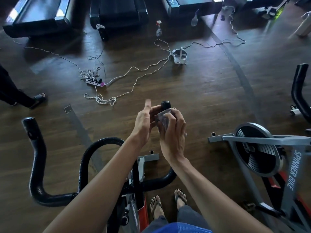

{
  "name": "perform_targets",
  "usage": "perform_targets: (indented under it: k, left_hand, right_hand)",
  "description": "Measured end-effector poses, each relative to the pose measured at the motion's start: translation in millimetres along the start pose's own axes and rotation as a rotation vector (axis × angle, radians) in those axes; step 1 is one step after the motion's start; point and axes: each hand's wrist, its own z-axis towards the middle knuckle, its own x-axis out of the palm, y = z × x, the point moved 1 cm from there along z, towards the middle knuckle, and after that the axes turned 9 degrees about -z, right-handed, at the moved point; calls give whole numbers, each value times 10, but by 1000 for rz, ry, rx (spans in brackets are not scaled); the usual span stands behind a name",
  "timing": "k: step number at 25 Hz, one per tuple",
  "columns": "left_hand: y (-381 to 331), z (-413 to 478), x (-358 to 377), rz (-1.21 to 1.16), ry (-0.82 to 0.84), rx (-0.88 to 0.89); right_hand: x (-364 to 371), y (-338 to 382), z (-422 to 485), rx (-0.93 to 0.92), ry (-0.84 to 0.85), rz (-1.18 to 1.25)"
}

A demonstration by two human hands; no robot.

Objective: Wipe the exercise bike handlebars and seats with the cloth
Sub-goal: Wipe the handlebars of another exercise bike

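Cloth (162,121) is wrapped round the far right tip of the black handlebar (37,158), just under the round end cap; the right hand (173,133) holds the cloth tight on the bar, with its fingers curled over it; the left hand (143,122) is wide, thumb straight up; its fingers (155,110) reach across and touch the bar just beside the cloth. Both arms stretch out over the bike (140,165), which stands near, low in the middle; the handlebar loops up in the middle and its other tip points up on the left. Two feet (156,207) in sandals stand on the dark wood floor (210,98), just right of the bike.

On the right stands a second bike (293,169), grey, with a big round wheel (257,148) at its front. Far on the floor lies a white headset (180,56); white cords (134,76) run from it to a power strip (95,82) to the left; a spray bottle (158,28) stands farther back; treadmills (42,14) line the far edge. At the left edge a shoe (39,97) and a dark trouser leg of a second person show.
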Motion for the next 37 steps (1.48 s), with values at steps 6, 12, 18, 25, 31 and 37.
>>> perform_targets:
  k: [6, 12, 18, 25, 31, 37]
  left_hand:
    - [-1, 18, -31, 41, 23, 9]
    - [35, 39, -28, 43, 32, 7]
    - [45, 14, 0, 46, 27, 20]
    - [52, -9, 38, 56, 6, 38]
    - [90, -52, 57, 53, 0, 59]
    - [127, -106, 69, 76, 20, 90]
  right_hand:
    - [-52, -333, -356, -112, 212, -45]
    - [-127, -316, -440, -6, 316, -22]
    - [-184, -278, -501, 53, 335, -40]
    - [-222, -265, -573, 75, 370, -83]
    - [-390, -319, -1000, 20, 455, -82]
    - [-451, -256, -1073, 39, 442, -56]
